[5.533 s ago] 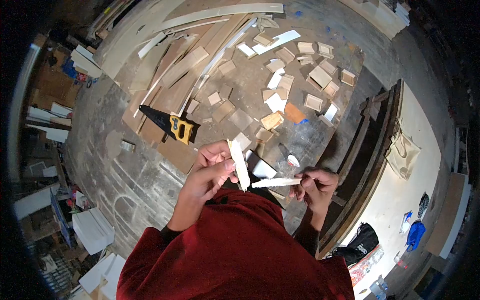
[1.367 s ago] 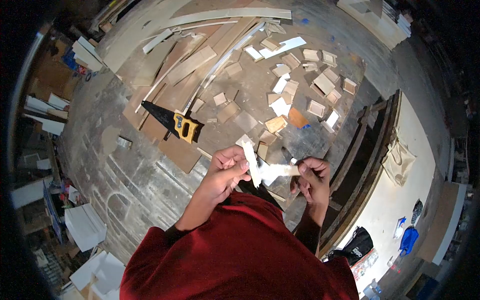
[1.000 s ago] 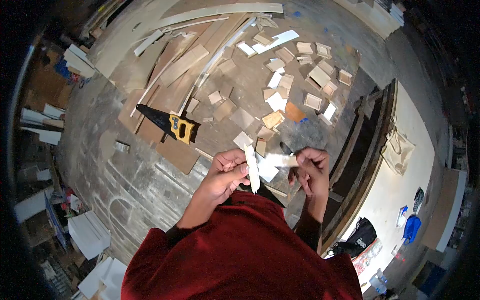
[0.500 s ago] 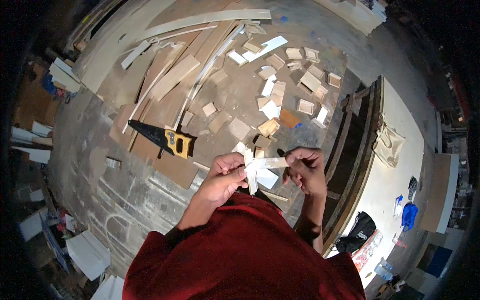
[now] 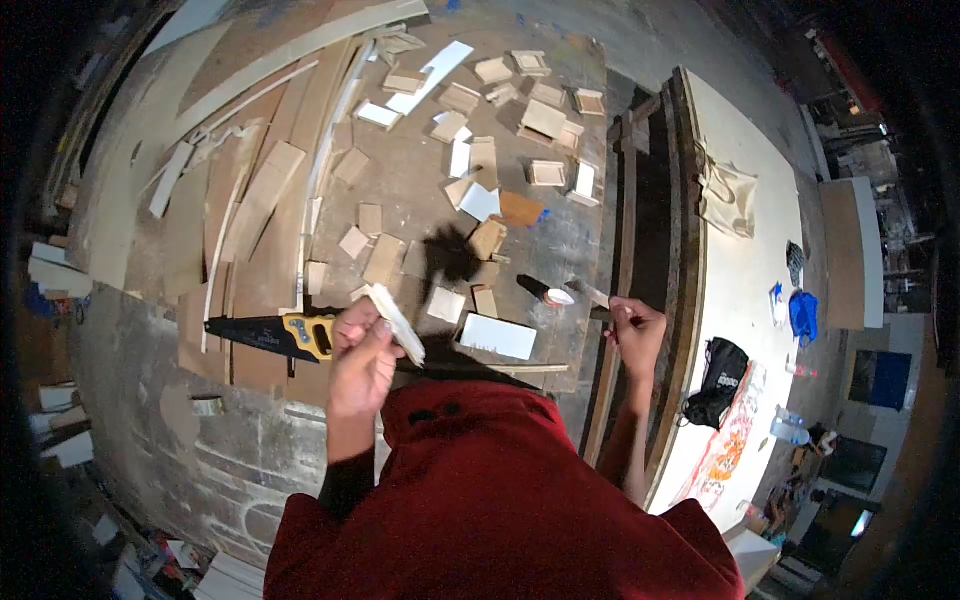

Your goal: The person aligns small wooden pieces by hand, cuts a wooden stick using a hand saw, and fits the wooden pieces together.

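My left hand (image 5: 362, 368) is closed around a small pale wooden piece (image 5: 398, 325) with raised edges, held tilted above the work surface. Over to the right, my right hand (image 5: 638, 330) pinches a thin, flat strip (image 5: 590, 293) whose tip points left. Just left of that tip stands a small container with a white top (image 5: 558, 297), apart from the strip. A handsaw (image 5: 265, 336) with a yellow and black handle lies beside my left hand, which partly overlaps its handle end. Below and between the hands lies a white panel (image 5: 497, 337).
Several small wooden boxes (image 5: 543, 120) and loose blocks are scattered across the brown board (image 5: 400, 190). Long planks (image 5: 265, 200) lie at the left. On the right, a pale tabletop (image 5: 745, 290) carries a cloth bag (image 5: 728, 198) and a black pouch (image 5: 722, 372).
My hands have moved apart: the left went left with the wooden piece, the right drew the strip away to the right. The view has shifted, and the white-topped container now shows.
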`<state>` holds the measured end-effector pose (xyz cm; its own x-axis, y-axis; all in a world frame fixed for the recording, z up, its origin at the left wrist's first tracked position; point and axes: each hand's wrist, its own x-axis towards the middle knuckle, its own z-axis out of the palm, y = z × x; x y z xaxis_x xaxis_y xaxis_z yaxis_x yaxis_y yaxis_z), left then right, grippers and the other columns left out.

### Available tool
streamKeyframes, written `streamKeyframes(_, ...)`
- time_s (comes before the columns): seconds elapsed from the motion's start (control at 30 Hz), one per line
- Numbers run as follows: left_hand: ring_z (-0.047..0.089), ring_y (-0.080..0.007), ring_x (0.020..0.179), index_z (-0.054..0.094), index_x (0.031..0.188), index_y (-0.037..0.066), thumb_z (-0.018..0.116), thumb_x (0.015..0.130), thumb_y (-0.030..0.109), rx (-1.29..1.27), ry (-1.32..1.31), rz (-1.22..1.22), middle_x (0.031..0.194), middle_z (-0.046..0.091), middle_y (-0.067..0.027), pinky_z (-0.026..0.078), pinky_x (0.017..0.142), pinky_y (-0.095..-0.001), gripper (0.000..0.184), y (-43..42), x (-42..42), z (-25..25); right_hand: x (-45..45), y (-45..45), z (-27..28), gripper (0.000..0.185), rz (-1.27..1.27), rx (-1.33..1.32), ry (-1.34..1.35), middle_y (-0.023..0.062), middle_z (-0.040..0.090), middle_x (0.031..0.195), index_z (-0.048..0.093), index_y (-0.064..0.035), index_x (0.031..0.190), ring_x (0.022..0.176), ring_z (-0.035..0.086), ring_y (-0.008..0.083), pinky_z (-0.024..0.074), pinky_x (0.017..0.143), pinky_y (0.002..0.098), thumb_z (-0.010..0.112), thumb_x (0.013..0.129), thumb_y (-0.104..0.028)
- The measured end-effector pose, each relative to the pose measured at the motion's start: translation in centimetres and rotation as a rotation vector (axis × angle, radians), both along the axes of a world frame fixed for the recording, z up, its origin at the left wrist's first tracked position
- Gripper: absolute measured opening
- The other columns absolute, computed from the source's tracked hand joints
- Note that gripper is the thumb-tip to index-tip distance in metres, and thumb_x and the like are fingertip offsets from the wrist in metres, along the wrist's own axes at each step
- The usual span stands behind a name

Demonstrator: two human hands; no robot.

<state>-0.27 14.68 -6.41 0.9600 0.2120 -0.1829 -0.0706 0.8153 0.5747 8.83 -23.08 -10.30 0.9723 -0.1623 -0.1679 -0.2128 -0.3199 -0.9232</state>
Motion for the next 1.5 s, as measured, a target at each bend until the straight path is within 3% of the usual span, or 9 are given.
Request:
streamKeyframes(0.07, 0.068, -0.0156, 0.087, 0.063, 0.115, 0.001, 0.061, 0.09, -0.001, 0.025, 0.04, 0.004, 0.103, 0.068, -0.0094, 0.061, 0.071, -0.0283, 0.025, 1.3, 0.2, 0.3, -0.4, -1.0, -2.1, 0.013, 0.051, -0.444, -0.05, 0.0095, 0.067, 0.065, 0.076, 0.0007, 0.091, 0.051, 0.061, 0.0155, 0.0494, 0.051, 0.0298, 0.073, 0.086, -0.011)
streamKeyframes(0.17, 0.068, -0.0159, 0.086, 0.063, 0.113, 0.0, 0.062, 0.09, -0.001, 0.076, 0.124, 0.105, 0.102, 0.068, -0.0099, 0.06, 0.072, -0.0288, 0.023, 1.6, 0.3, 0.8, -0.1, -2.0, -5.7, 0.011, 0.154, -0.638, -0.189, 0.0079, 0.066, 0.064, 0.075, -0.0009, 0.093, 0.052, 0.06, 0.0101, 0.0469, 0.052, 0.0287, 0.067, 0.086, -0.004)
streamKeyframes(0.2, 0.068, -0.0159, 0.086, 0.063, 0.112, 0.001, 0.062, 0.09, 0.0, 0.109, 0.141, 0.135, 0.101, 0.068, -0.0101, 0.06, 0.072, -0.0288, 0.023, 1.8, 0.1, 0.8, 0.1, -1.9, -6.1, 0.015, 0.135, -0.608, -0.155, 0.0208, 0.072, 0.083, 0.076, -0.0011, 0.093, 0.069, 0.071, 0.0325, 0.0543, 0.065, 0.0369, 0.074, 0.082, -0.01)
streamKeyframes(0.8, 0.065, -0.0105, 0.077, 0.063, 0.102, 0.001, 0.064, 0.091, 0.005, 0.258, 0.293, 0.169, 0.092, 0.067, -0.0051, 0.057, 0.066, -0.0225, 0.012, 4.9, -1.3, -0.2, 1.3, -1.8, -18.7, 0.026, 0.224, -1.063, -0.015, 0.0205, 0.069, 0.077, 0.076, -0.0083, 0.098, 0.072, 0.069, 0.0399, 0.0552, 0.062, 0.0447, 0.077, 0.079, -0.027)
streamKeyframes(1.03, 0.062, -0.0084, 0.079, 0.065, 0.101, 0.001, 0.066, 0.091, 0.007, 0.303, 0.279, 0.198, 0.092, 0.066, -0.0034, 0.053, 0.064, -0.02, 0.011, 6.7, -1.8, -1.0, 1.4, 5.2, -7.6, 0.042, 0.032, -1.113, -0.351, 0.0188, 0.068, 0.101, 0.069, -0.0018, 0.109, 0.09, 0.068, 0.0356, 0.0546, 0.079, 0.0418, 0.081, 0.077, -0.026)
streamKeyframes(1.2, 0.062, -0.0079, 0.077, 0.066, 0.099, 0.001, 0.067, 0.09, 0.005, 0.296, 0.347, 0.186, 0.089, 0.066, -0.003, 0.053, 0.064, -0.0199, 0.011, 7.9, -1.1, -2.0, 4.1, 16.3, -13.7, 0.049, 0.546, -0.484, -0.16, 0.0171, 0.062, 0.114, 0.059, -0.0035, 0.118, 0.094, 0.066, 0.0375, 0.0543, 0.083, 0.0429, 0.08, 0.077, -0.019)
streamKeyframes(1.3, 0.063, -0.0084, 0.074, 0.066, 0.098, 0.001, 0.068, 0.089, 0.005, 0.335, 0.278, 0.106, 0.088, 0.066, -0.0036, 0.055, 0.064, -0.021, 0.01, 8.4, -1.0, -0.6, 5.8, 23.2, -16.8, 0.071, 0.821, -0.653, -0.25, 0.0233, 0.051, 0.128, 0.049, 0.0001, 0.13, 0.122, 0.049, 0.0422, 0.0458, 0.099, 0.0481, 0.083, 0.073, -0.026)
streamKeyframes(1.4, 0.063, -0.0099, 0.071, 0.066, 0.096, 0.0, 0.071, 0.086, 0.007, 0.44, 0.257, 0.157, 0.086, 0.067, -0.0049, 0.055, 0.062, -0.0236, 0.013, 8.7, -1.8, 0.6, 6.3, 25.7, -23.0, 0.076, 0.827, -0.715, -0.424, 0.0231, 0.049, 0.13, 0.048, -0.0002, 0.131, 0.121, 0.049, 0.0427, 0.0466, 0.098, 0.0504, 0.085, 0.07, -0.027)
streamKeyframes(1.5, 0.063, -0.0098, 0.071, 0.066, 0.096, 0.0, 0.07, 0.086, 0.007, 0.487, 0.225, 0.21, 0.085, 0.067, -0.0051, 0.055, 0.062, -0.0237, 0.013, 9.2, -2.6, 0.8, 7.0, 26.6, -24.9, 0.076, 0.918, -0.923, -0.212, 0.0234, 0.048, 0.128, 0.048, -0.0007, 0.131, 0.119, 0.049, 0.0415, 0.0474, 0.096, 0.0513, 0.085, 0.069, -0.025)
